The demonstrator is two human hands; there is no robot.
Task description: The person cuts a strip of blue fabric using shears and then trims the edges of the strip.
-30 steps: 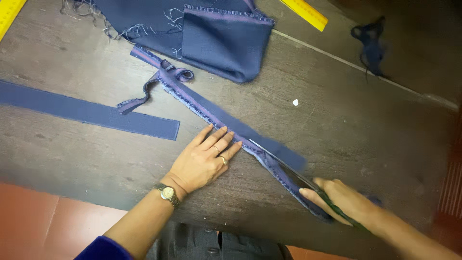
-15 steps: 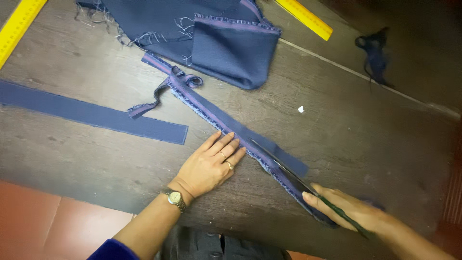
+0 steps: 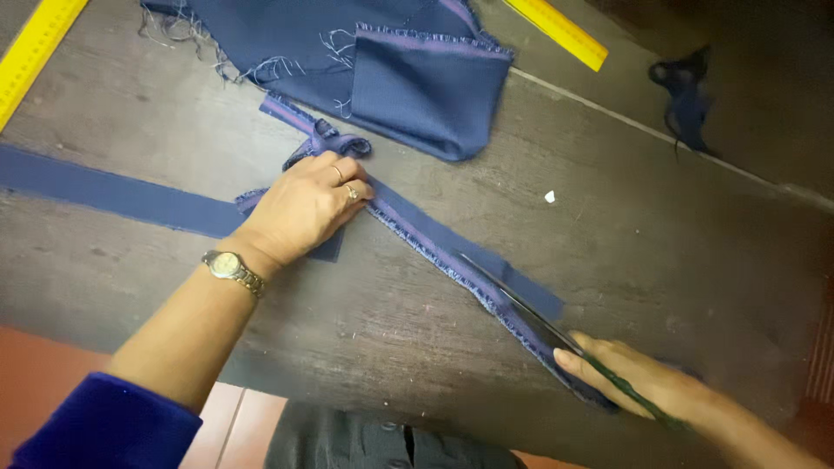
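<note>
A long navy fabric strip (image 3: pixel 439 243) with a frayed purple edge runs diagonally across the dark wooden table (image 3: pixel 660 226). My left hand (image 3: pixel 300 207), with rings and a wristwatch, presses flat on the strip near its curled upper end. My right hand (image 3: pixel 643 382) holds dark scissors (image 3: pixel 521 304) whose blades lie along the strip's lower part, cutting along the frayed edge.
A larger folded navy cloth (image 3: pixel 408 69) lies at the back. Another flat navy strip (image 3: pixel 113 195) stretches to the left. Yellow rulers lie at the top left (image 3: pixel 35 52) and top right (image 3: pixel 556 30). A dark fabric scrap (image 3: pixel 686 95) sits far right. The table's front edge is near me.
My left hand has slid up the strip, from its middle to near the curled end. The scissors stay on the strip's lower part. The view has shifted slightly.
</note>
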